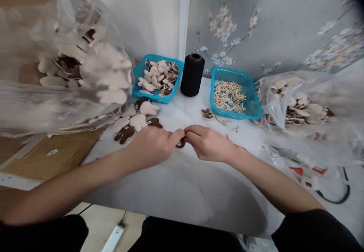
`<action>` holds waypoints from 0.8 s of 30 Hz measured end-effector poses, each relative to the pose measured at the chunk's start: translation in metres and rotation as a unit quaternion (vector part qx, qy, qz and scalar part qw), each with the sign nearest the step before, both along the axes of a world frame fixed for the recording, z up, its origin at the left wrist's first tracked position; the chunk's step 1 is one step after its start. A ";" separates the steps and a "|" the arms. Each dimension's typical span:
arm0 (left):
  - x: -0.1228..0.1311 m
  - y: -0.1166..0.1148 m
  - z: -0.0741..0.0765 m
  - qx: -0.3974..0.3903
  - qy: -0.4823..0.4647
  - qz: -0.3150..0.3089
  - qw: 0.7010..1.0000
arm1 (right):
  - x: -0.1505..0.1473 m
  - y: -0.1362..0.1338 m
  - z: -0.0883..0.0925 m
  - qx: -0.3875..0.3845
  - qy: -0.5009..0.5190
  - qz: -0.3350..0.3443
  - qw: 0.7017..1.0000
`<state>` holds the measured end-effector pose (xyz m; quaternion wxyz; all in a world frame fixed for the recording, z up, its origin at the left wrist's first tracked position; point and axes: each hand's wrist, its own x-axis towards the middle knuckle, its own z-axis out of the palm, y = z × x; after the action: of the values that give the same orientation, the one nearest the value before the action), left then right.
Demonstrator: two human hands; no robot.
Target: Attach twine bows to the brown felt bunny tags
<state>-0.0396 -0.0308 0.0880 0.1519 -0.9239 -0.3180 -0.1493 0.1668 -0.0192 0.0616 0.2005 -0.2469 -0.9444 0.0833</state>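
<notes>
Over the middle of the table, my left hand and my right hand meet with their fingertips nearly together. A small brown felt piece with a white label shows between them, mostly covered by the fingers. My left hand is closed in a pinch on its edge. The right thumb and fingers are pinched at its other side; what exactly they grip is hidden. Left of the hands lie loose bunny-shaped felt pieces, cream or brown side up. Another small brown piece rests beyond my right hand.
A blue basket holds felt pieces; another blue basket holds short cream cords. Between them stands a black thread cone. Plastic bags of felt pieces flank the table, a large bag left and another bag right. Tools lie at right.
</notes>
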 end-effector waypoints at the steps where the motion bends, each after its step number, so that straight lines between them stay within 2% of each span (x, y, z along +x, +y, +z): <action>1: -0.001 0.014 0.002 -0.028 -0.011 0.003 1.000 | 0.000 0.000 0.000 0.001 0.016 0.007 1.000; 4: 0.000 0.054 0.000 -0.135 -0.062 -0.005 0.989 | 0.001 0.000 0.001 0.007 0.092 0.021 0.996; 7: 0.005 0.069 -0.016 -0.222 -0.064 -0.031 0.972 | 0.002 0.005 0.004 0.012 0.169 0.025 0.985; 9: 0.006 0.059 -0.029 -0.195 -0.013 -0.044 0.980 | 0.001 0.011 0.006 0.013 0.195 0.010 0.981; 11: 0.005 0.039 -0.036 -0.094 0.036 -0.064 0.993 | 0.000 0.019 0.006 0.013 0.197 -0.017 0.980; 14: -0.002 0.013 -0.029 0.016 0.027 -0.134 0.991 | -0.001 0.026 0.002 0.011 0.147 -0.012 0.989; 16: -0.007 0.014 -0.017 0.051 0.011 -0.117 0.992 | -0.001 0.025 -0.001 0.017 0.107 0.033 0.994; 19: -0.008 0.040 -0.007 0.013 -0.019 -0.046 0.999 | -0.002 0.021 -0.002 0.033 0.109 0.076 0.991; 22: -0.004 0.057 -0.016 -0.099 -0.007 -0.045 0.994 | -0.002 0.021 0.002 0.029 0.179 0.053 0.982; 24: -0.001 0.051 -0.025 -0.105 0.035 -0.061 0.992 | -0.002 0.025 0.004 0.016 0.205 0.008 0.979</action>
<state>-0.0406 0.0201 0.0630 0.0558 -0.9571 -0.2693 -0.0912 0.1643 0.0056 0.0653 0.3933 -0.2137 -0.8864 0.1183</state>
